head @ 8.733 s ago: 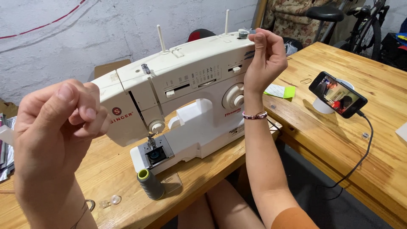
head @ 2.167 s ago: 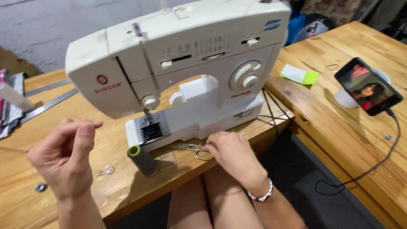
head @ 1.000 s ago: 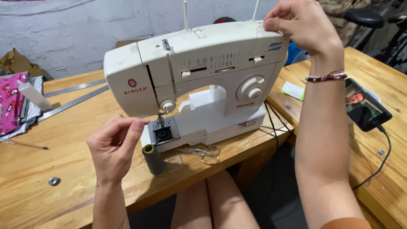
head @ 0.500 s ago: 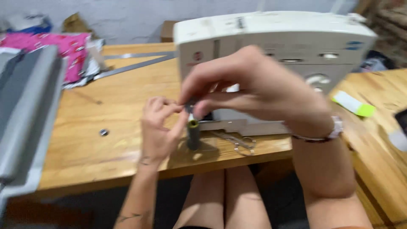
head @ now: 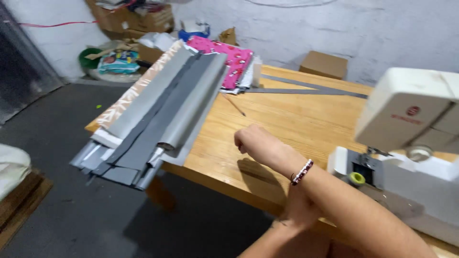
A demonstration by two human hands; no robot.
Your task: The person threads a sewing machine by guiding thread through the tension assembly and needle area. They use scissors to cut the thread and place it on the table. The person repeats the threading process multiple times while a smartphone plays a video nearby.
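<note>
the fabric rolls (head: 158, 110) overhang the table (head: 287, 124) edge and might slide off if bumped. the sewing machine (head: 416, 143) sits right, thread spool (head: 356, 178) by its needle. right hand (head: 253, 141) is clenched, reaching across; left hand (head: 299, 215) is hidden beneath, state unclear, so thread could snag.

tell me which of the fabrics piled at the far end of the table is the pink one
The pink patterned fabric lies at the back of the pile, nearest the wall. The grey rolled fabrics in front of it overhang the wooden table's near edge.
</note>
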